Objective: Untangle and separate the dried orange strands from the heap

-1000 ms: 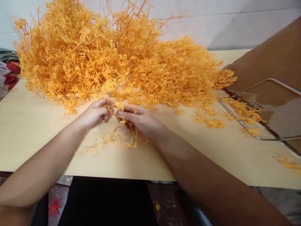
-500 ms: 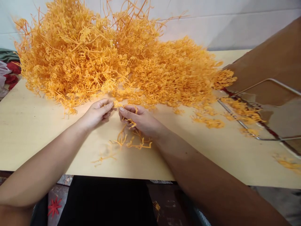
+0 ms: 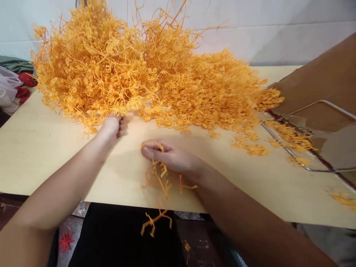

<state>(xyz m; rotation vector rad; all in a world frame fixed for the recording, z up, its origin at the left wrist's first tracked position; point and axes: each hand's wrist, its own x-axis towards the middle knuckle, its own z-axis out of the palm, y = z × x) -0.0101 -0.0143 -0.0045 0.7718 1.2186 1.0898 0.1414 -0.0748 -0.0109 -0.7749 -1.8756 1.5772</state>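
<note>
A big tangled heap of orange-yellow plastic flower pieces with thin branching stems (image 3: 111, 70) covers the back of the table. My left hand (image 3: 113, 126) is at the heap's lower front edge, its fingers curled closed; what is between them, if anything, is hidden and slightly blurred. Nearer to me, above the bare tabletop, my right hand (image 3: 172, 155) pinches a bunch of thin orange branching plastic stems (image 3: 161, 178). The strands dangle below that hand, and a lower branched piece (image 3: 157, 218) hangs past the table's front edge, over my dark clothing.
On the right, a metal wire frame (image 3: 289, 150) lies with loose orange flower pieces (image 3: 294, 137) on it, beside a brown sheet or box (image 3: 319, 74). Red and white items (image 3: 16, 83) are at the far left. A red star-shaped piece (image 3: 66, 241) lies below the table.
My hands, together before, have moved apart. The left went to the heap's edge, while the right came lower and closer with the stems, which now hang lower.
</note>
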